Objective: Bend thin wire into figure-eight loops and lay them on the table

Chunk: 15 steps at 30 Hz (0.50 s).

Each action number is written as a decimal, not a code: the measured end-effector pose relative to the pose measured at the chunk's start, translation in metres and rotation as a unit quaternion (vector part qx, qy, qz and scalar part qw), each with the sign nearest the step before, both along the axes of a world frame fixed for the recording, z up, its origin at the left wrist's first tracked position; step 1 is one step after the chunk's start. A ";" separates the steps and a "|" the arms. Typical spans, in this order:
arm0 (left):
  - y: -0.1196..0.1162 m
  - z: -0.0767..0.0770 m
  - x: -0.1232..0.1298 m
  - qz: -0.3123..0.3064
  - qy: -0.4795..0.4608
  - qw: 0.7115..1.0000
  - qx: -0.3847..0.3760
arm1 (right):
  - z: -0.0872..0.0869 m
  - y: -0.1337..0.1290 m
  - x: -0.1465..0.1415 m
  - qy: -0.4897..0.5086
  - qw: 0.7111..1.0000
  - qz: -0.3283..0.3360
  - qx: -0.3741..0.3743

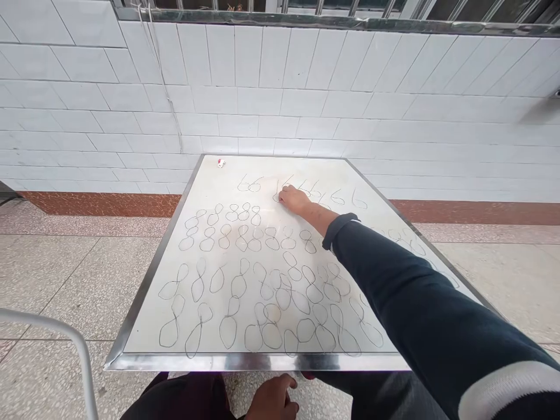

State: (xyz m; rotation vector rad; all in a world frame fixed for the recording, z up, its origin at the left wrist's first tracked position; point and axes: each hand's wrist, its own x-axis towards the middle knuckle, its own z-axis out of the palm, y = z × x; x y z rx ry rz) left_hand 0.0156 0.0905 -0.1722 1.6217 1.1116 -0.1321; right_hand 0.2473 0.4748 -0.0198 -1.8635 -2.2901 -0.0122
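White tiled wall [297,61], pale cord [171,105] down it, metal rail [306,21] above; speckled floor [109,262], grey tube [85,364] at left

Wall tiles [248,55] and window bars [319,7] suggest a porch or corridor

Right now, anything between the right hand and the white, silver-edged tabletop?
Nothing visible: the bare right hand is among thin dark drawn sixes on the tabletop. The small red-and-white object lies aside, far left.
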 end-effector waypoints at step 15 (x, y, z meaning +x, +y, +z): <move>-0.002 0.190 -0.055 0.342 -0.302 0.888 0.060 | 0.077 -0.263 -0.029 0.572 0.817 0.073 -0.009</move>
